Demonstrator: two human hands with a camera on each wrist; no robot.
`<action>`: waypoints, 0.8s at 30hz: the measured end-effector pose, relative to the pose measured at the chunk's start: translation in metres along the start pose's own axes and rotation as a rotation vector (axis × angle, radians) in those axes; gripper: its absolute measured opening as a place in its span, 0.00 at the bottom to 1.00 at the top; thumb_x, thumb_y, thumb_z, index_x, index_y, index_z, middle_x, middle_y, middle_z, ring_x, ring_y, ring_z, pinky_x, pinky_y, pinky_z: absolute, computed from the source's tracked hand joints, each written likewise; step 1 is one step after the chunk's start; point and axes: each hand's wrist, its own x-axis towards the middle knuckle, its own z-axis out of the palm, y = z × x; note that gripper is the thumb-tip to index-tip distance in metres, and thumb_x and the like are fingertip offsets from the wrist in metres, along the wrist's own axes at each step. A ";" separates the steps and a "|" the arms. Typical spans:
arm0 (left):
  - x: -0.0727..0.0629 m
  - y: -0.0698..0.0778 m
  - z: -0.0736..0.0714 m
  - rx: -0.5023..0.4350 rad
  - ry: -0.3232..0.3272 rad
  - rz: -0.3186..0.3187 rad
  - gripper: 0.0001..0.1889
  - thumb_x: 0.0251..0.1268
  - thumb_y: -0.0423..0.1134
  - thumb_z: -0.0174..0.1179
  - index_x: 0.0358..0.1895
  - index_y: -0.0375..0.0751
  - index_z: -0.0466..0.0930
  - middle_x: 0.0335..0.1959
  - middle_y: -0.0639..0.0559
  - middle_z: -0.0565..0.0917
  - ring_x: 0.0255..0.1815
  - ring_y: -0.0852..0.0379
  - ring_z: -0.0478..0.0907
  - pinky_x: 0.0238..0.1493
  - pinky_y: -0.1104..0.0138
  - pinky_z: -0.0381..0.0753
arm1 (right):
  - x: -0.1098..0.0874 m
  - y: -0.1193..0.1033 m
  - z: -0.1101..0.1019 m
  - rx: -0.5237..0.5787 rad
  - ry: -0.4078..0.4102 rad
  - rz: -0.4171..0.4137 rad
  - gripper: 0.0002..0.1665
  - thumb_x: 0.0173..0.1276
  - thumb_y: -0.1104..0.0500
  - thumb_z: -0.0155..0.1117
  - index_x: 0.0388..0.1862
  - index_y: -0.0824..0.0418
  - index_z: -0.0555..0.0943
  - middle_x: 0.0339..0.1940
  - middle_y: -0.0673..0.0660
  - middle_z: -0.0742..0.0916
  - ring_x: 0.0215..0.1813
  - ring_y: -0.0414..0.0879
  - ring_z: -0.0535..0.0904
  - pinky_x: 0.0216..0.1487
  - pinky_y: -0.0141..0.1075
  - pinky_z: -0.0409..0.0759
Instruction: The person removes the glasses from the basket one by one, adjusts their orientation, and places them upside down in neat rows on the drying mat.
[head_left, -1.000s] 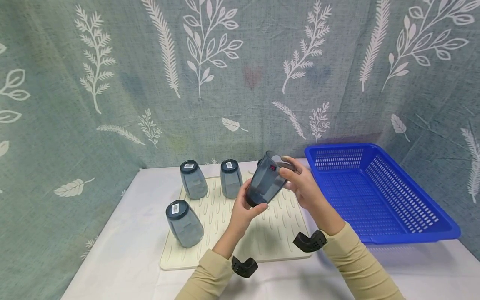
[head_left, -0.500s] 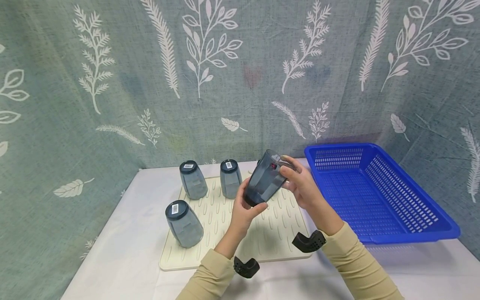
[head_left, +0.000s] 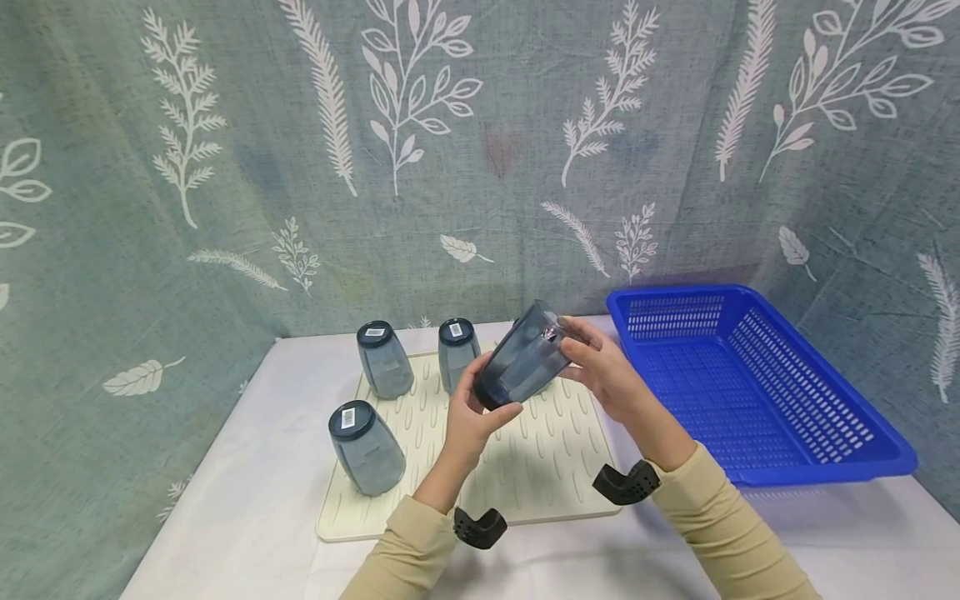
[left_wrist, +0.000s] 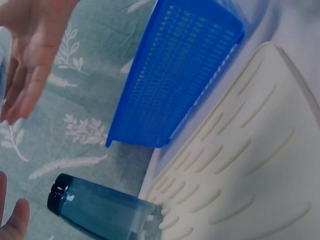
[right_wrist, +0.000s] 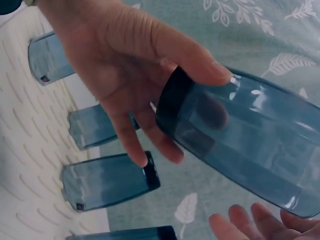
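Note:
A translucent blue-grey drinking glass [head_left: 525, 354] is held tilted in the air over the cream ridged mat [head_left: 525, 483], its dark base down to the left. My left hand [head_left: 467, 421] grips it around the base; the right wrist view shows the left thumb [right_wrist: 202, 65] along its side. At the rim end, my right hand [head_left: 603, 371] holds the glass between thumb and fingers, partly hidden behind it. Similar glasses stand upside down on the mat: a back-left one [head_left: 386, 367], a back-middle one [head_left: 456, 354] and a front-left one [head_left: 371, 458]. Another is mostly hidden behind the held glass.
To the right of the mat sits a blue perforated plastic basket [head_left: 750, 400], with nothing visible inside. White cloth [head_left: 247, 500] covers the table. A grey-green leaf-patterned curtain [head_left: 465, 167] hangs behind and at the sides.
The held glass has tipped further toward horizontal, its base shifting left with my left hand. My right hand stays near the rim. The standing glasses and basket keep their places.

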 end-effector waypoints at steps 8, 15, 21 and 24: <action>0.001 0.005 -0.006 -0.006 -0.005 0.017 0.47 0.37 0.45 0.75 0.65 0.37 0.60 0.62 0.42 0.65 0.56 0.56 0.67 0.52 0.74 0.71 | -0.002 -0.004 -0.005 -0.100 -0.048 0.053 0.54 0.59 0.42 0.62 0.70 0.71 0.48 0.66 0.70 0.62 0.54 0.41 0.70 0.62 0.53 0.66; 0.003 0.009 -0.011 -0.056 -0.021 0.018 0.48 0.37 0.43 0.75 0.65 0.35 0.60 0.60 0.46 0.66 0.55 0.59 0.68 0.51 0.74 0.72 | -0.002 -0.005 -0.007 -0.120 -0.067 0.065 0.51 0.60 0.46 0.61 0.69 0.72 0.49 0.65 0.72 0.63 0.51 0.40 0.72 0.61 0.58 0.64; 0.004 0.013 -0.016 -0.137 -0.016 0.027 0.49 0.36 0.41 0.75 0.65 0.33 0.58 0.56 0.51 0.67 0.53 0.61 0.70 0.50 0.74 0.74 | -0.005 -0.005 -0.009 -0.145 -0.106 0.093 0.55 0.59 0.43 0.63 0.69 0.73 0.47 0.66 0.72 0.61 0.52 0.40 0.72 0.60 0.53 0.68; 0.005 0.014 -0.018 -0.155 -0.019 0.032 0.50 0.36 0.42 0.75 0.66 0.32 0.56 0.55 0.51 0.68 0.52 0.61 0.70 0.49 0.73 0.75 | -0.006 -0.004 -0.011 -0.160 -0.119 0.113 0.55 0.58 0.42 0.63 0.69 0.73 0.48 0.66 0.72 0.61 0.56 0.46 0.71 0.61 0.53 0.67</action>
